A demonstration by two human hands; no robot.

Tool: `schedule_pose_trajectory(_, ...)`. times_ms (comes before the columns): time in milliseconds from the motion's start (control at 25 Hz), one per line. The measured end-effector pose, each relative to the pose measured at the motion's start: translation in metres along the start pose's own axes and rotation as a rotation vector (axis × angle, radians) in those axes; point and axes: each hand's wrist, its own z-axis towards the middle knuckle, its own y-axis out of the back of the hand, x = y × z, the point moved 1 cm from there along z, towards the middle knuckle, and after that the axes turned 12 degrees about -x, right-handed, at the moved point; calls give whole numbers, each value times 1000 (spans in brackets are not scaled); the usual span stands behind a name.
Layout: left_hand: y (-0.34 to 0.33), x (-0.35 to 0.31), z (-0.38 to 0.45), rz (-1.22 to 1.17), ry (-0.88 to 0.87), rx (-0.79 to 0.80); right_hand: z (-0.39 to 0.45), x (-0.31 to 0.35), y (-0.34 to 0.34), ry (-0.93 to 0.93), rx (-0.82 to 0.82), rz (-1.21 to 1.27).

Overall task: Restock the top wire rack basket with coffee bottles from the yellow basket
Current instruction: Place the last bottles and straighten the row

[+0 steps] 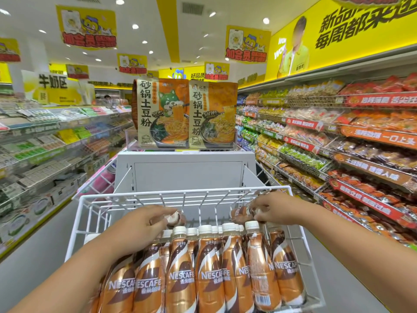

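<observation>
A white wire rack basket (90,201) fills the lower middle of the head view. Several brown and orange Nescafe coffee bottles (207,267) with white caps stand in rows at its front. My left hand (144,219) grips a coffee bottle (177,219) by its top, behind the left rows. My right hand (273,205) holds another coffee bottle (240,213), lying tilted over the right rear of the basket. The back part of the basket holds no bottles. The yellow basket is out of view.
Behind the basket stands a white display end panel (187,175) topped by two large orange noodle packs (185,114). Shelves of snack bags (338,136) line the right aisle, and shelves of boxed goods (45,141) line the left. Grey floor lies on both sides.
</observation>
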Motion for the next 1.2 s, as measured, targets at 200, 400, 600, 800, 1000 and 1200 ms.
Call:
schedule_pose_trajectory(200,4,-2,4,-5,41,-8,-9,38,17,5,-15,-7)
schedule_pose_trajectory(400,6,-8,11,12,66,19,0,146,-4,209,-41,225)
schedule_pose_trajectory(600,9,1,20,37,148,-8,36,199,-33,197,3,176)
schedule_pose_trajectory(800,11,9,38,133,232,118,43,210,-52,156,-81,155)
schedule_pose_trajectory(1000,5,2,41,237,180,80,34,181,-46,145,-206,126)
schedule_pose_trajectory(1200,-2,-15,38,414,79,-67,9,142,-31,248,-344,154)
